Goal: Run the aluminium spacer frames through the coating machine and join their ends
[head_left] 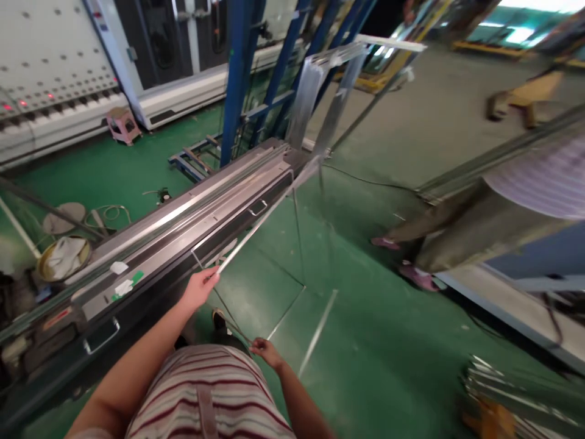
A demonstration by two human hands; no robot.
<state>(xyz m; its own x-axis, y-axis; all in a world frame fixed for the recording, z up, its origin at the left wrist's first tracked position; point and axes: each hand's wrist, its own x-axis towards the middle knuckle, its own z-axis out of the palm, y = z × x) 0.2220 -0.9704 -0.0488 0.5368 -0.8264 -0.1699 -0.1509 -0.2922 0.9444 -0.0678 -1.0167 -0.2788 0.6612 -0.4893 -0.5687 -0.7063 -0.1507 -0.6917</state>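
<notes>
A thin rectangular metal spacer frame [256,227] hangs in front of me, tilted, above the green floor. My left hand [200,289] pinches its upper bar, beside the long machine bed [176,222]. Lower down, close to my striped shirt, my right hand [267,352] has its fingers closed on the frame near a lower corner. Green floor shows through the frame's opening. Scraps of white and green tape [123,286] lie on the machine bed near my left arm.
Bundled pale frames [315,91] hang at the bed's far end by blue uprights [237,79]. A person [457,225] in purple shoes is at the right. A pink stool [122,125] and a basin with cloth [64,259] stand left. Metal strips [516,390] lie bottom right.
</notes>
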